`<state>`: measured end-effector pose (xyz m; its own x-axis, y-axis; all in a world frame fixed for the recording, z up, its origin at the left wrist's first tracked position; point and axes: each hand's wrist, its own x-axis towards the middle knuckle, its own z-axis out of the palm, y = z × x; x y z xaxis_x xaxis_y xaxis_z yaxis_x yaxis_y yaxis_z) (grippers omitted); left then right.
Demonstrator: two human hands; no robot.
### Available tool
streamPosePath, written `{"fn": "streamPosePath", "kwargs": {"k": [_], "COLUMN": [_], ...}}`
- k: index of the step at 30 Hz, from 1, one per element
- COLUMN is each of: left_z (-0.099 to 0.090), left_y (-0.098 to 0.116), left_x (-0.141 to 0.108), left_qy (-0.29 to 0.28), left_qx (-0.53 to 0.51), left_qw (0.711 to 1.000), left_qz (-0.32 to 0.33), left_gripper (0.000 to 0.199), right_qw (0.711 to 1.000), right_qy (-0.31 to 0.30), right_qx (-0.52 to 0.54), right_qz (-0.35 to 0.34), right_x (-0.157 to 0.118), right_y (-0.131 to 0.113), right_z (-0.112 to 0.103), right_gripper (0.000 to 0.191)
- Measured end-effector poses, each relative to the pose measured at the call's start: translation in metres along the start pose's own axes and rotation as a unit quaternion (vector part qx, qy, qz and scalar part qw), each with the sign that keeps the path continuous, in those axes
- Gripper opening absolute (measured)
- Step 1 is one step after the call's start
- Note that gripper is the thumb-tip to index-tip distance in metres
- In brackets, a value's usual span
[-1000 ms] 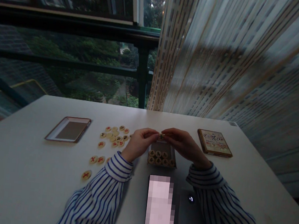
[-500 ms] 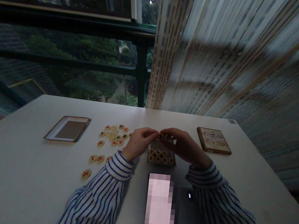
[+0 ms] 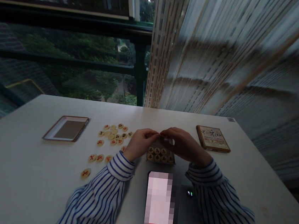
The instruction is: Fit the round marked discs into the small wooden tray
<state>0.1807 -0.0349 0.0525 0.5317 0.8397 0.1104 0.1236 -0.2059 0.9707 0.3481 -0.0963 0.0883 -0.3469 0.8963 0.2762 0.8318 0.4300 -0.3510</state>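
Observation:
My left hand [image 3: 143, 143] and my right hand [image 3: 182, 144] meet fingertip to fingertip above the back of a small open box [image 3: 175, 161]. Both are closed in a pinch, around a Chinese chess piece that the fingers now mostly cover. Inside the box, round wooden pieces [image 3: 157, 151] with dark characters stand in two rows at the front; my right hand hides the back. To the left of my left hand, loose Chinese chess pieces [image 3: 113, 141] with red or dark characters lie scattered, some of them blank side up.
A shallow open tray or lid [image 3: 79, 133] lies at the left, a printed flat box [image 3: 213, 139] at the right. A phone [image 3: 158, 198] with a blurred-out screen is in front of me, beside a dark device [image 3: 185, 215] with a small light. Windows and a curtain stand behind the table.
The piece between my fingertips showed its face before and is now mostly covered. My hands stay nearly in place; the whole view has shifted slightly.

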Motion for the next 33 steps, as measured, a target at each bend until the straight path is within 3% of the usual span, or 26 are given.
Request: {"fn": "streamPosePath", "kwargs": {"k": [7, 13, 17, 22, 28, 33], "left_z": [0.0, -0.006, -0.01, -0.011, -0.011, -0.012], "left_y": [-0.001, -0.006, -0.01, -0.012, -0.015, -0.016], "left_x": [-0.001, 0.0, 0.0, -0.003, -0.004, -0.004], "left_qy": [-0.025, -0.006, 0.008, -0.014, -0.037, -0.047], "left_qx": [0.068, 0.163, 0.263, 0.37, 0.413, 0.406], "left_qw": [0.997, 0.986, 0.964, 0.929, 0.91, 0.912], "left_qz": [0.025, 0.035, 0.024, 0.013, -0.013, -0.045], "left_gripper": [0.025, 0.024, 0.024, 0.028, 0.03, 0.032], "right_qw": [0.999, 0.997, 0.993, 0.981, 0.971, 0.966], "right_qy": [-0.029, -0.058, -0.086, -0.145, -0.195, -0.214], "right_qx": [-0.02, -0.037, -0.058, -0.092, -0.103, -0.108], "right_qz": [0.009, 0.021, 0.051, 0.086, 0.09, 0.098], "right_x": [-0.001, -0.002, -0.005, -0.009, -0.01, -0.01], "right_y": [0.001, 0.005, 0.009, 0.015, 0.021, 0.024], "right_z": [0.0, 0.0, -0.002, -0.003, -0.001, 0.002], "right_gripper": [0.017, 0.017, 0.017, 0.019, 0.019, 0.02]}}
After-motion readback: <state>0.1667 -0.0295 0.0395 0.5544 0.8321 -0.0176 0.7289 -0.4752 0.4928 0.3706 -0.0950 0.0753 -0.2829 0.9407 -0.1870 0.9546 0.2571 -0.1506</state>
